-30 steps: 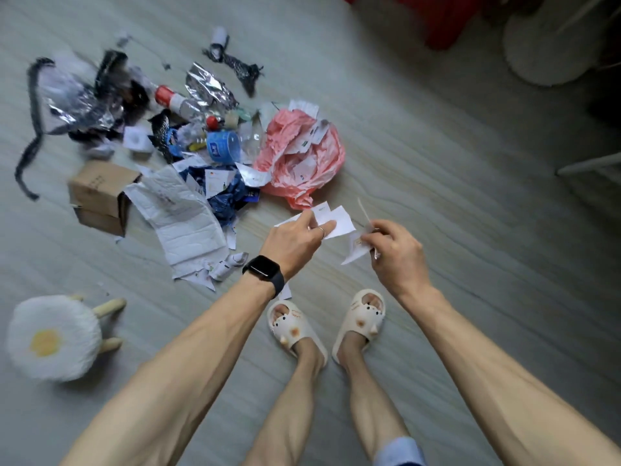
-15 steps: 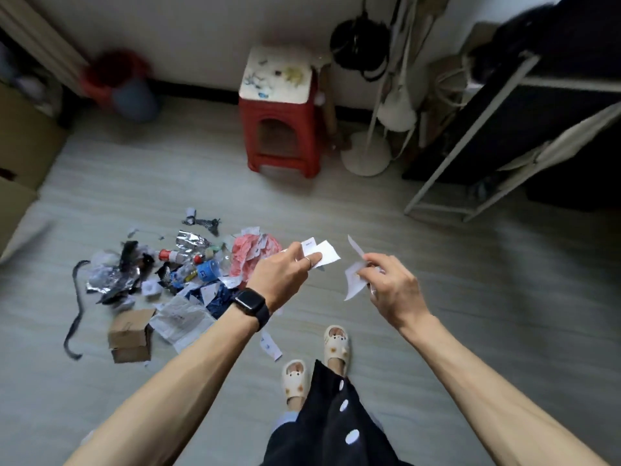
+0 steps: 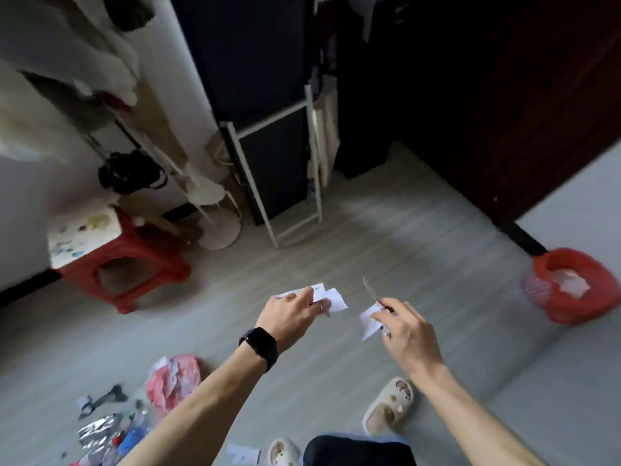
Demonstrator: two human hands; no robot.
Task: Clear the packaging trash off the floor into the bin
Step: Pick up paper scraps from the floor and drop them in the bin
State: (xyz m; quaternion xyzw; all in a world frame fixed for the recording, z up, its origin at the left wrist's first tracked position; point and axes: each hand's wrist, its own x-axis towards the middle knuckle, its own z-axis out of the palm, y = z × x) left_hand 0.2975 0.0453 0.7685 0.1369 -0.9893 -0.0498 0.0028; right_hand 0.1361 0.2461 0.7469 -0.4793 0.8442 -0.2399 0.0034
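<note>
Grey floor [image 3: 420,237] | my left hand [image 3: 289,317], right hand [image 3: 408,334] apart, pinching paper scraps [image 3: 336,299] | red bin [image 3: 598,280] rightward, seemingly part-filled | trash pile [image 3: 171,381] leftward uncleared

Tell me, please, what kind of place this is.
Most likely a room in a home, perhaps a bedroom: clothes hang by the wall, a red stool stands on the floor, and a red bin sits at the right.

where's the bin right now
In the head view the bin stands on the floor at the far right, by the dark baseboard, ahead and to the right of the right hand, which pinches paper scraps.
</note>
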